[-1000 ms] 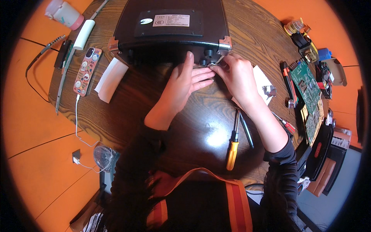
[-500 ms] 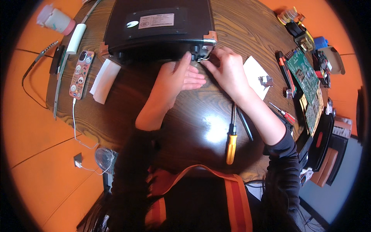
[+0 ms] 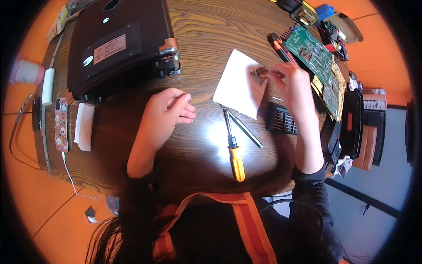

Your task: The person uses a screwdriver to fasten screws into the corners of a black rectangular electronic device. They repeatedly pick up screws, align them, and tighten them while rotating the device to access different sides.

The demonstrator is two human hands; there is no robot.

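My left hand (image 3: 165,115) hovers over the table with its fingers curled and the thumb against the index finger; whether it holds anything is hidden. At the right, my right hand (image 3: 291,83) has its fingertips pinched together beside a small pile of dark metal bits (image 3: 260,72). What that pinch holds, if anything, is too small to make out. The pile lies on a white sheet of paper (image 3: 237,83). A black case (image 3: 118,44) with metal corners stands at the upper left, apart from both hands. Below the paper lies a yellow-handled screwdriver (image 3: 236,160).
A dark pen-like rod (image 3: 246,128) crosses the screwdriver's shaft. Near my right forearm sits a black bit box (image 3: 282,119). Beyond are an orange-black utility knife (image 3: 281,47) and green circuit boards (image 3: 310,53). At left lie a folded paper (image 3: 84,126) and a charging phone (image 3: 61,125).
My right hand has left the case's corner and moved right to the metal bits on the paper. My left hand has drawn back from the case and curled its fingers. The view has shifted right.
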